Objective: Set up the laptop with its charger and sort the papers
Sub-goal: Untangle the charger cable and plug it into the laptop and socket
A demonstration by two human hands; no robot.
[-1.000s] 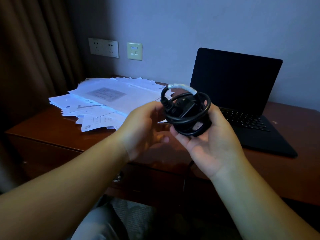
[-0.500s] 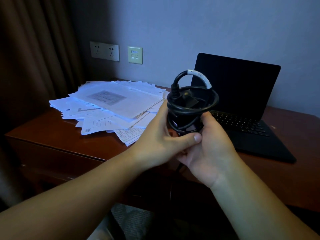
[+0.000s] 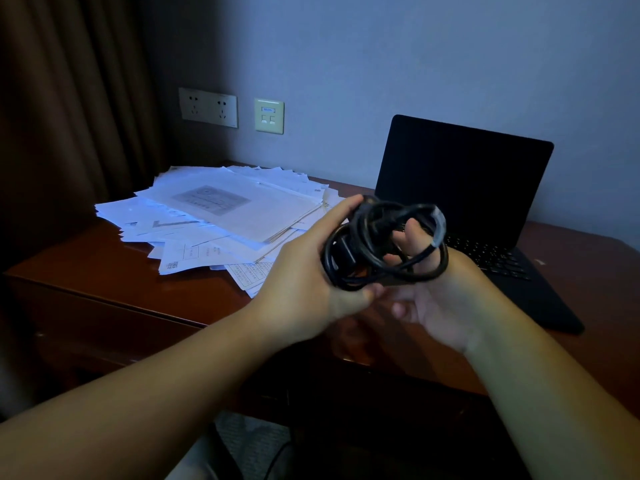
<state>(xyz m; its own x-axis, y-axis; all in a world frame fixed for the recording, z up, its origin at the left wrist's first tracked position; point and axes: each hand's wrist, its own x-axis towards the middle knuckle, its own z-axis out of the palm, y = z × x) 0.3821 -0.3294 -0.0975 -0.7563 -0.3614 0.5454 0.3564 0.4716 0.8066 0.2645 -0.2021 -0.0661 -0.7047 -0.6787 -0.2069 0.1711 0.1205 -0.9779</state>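
Note:
A coiled black charger point(image 3: 377, 247) with its cable wound round the brick and a white tag on one loop is held above the desk's front edge. My left hand point(image 3: 311, 275) grips the coil from the left, thumb underneath. My right hand point(image 3: 440, 292) holds it from the right, fingers poking up through the loops. An open black laptop point(image 3: 460, 188) with a dark screen stands on the desk behind my hands, to the right. A loose pile of white papers point(image 3: 221, 216) lies to the left.
The wooden desk point(image 3: 104, 271) stands against a grey wall. A double power socket point(image 3: 207, 107) and a data socket point(image 3: 269, 116) are on the wall above the papers. A brown curtain point(image 3: 69, 98) hangs at the left.
The coil has tipped from upright to lying more sideways and sits lower. My right fingers have come through the loops. The view has shifted slightly.

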